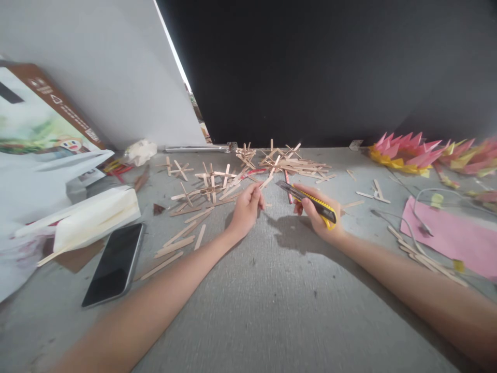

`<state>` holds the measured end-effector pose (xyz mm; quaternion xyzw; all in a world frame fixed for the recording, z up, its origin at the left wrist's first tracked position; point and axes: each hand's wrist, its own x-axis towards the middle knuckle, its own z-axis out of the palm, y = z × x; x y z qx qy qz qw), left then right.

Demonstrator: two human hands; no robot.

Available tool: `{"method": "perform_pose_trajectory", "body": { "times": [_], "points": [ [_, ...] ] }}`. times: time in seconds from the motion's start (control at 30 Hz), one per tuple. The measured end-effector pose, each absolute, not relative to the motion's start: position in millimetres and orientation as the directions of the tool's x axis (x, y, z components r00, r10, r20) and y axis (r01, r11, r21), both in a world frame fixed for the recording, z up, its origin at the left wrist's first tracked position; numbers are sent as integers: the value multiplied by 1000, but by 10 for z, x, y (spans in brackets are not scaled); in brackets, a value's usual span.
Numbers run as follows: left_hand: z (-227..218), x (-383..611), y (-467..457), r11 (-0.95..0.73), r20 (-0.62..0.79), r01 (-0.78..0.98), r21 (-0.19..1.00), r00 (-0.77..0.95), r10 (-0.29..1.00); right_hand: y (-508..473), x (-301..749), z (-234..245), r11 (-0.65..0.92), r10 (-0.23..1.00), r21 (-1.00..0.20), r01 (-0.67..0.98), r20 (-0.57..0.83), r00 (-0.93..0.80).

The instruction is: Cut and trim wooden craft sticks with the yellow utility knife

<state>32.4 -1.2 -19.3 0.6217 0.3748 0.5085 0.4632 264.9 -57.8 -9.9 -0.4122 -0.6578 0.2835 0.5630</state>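
My right hand (320, 215) is wrapped round a yellow and black box cutter (314, 202), whose blade points up and left, clear of the table. Fingers pinched, my left hand (248, 204) holds a wooden craft stick (266, 182) that slants up to the right, apart from the blade. Beyond both hands lies a pile of craft sticks (306, 166), some joined into crosses. Near the box cutter's tip is a thin red and white stick or tube (288, 187). More loose craft sticks (174, 246) are scattered left of my left hand.
A black phone (114, 265) lies at the left, beside an opened paper packet (97, 215) and bags. At the right are pink-and-yellow folded paper pieces (406, 153), a pink sheet (446, 238), a grey cable (421, 223) and sticks. A black panel (330, 72) rises behind the table.
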Motion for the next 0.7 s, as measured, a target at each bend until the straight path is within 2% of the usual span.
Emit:
{"method": "perform_pose_trajectory", "body": {
  "times": [0.1,0.23,0.3,0.37,0.43,0.5,0.6,0.7],
  "points": [
    [-183,342,-34,-282,284,-37,959,202,937,-612,2666,-99,597,799,-738,315,582,-151],
    [-132,353,-71,-304,303,-29,952,200,932,-608,2676,-98,650,759,-689,321,613,-220],
    [-107,353,-96,-303,291,27,953,211,933,-605,2678,-99,638,768,-698,324,606,-206],
    [-88,362,-133,-307,263,161,938,244,933,-602,2677,-101,613,785,-722,323,601,-147],
    [-75,389,-190,-371,266,357,857,309,913,-587,2671,-106,579,803,-761,293,594,-44],
    [-67,435,-269,-487,303,516,704,402,864,-553,2659,-113,552,817,-808,206,574,61],
    [-56,513,-414,-559,254,636,533,510,822,-478,2636,-116,505,848,-862,37,504,167],
    [-33,564,-548,-558,184,702,443,538,822,-414,2621,-103,441,874,-897,-41,419,247]
  ]
}}
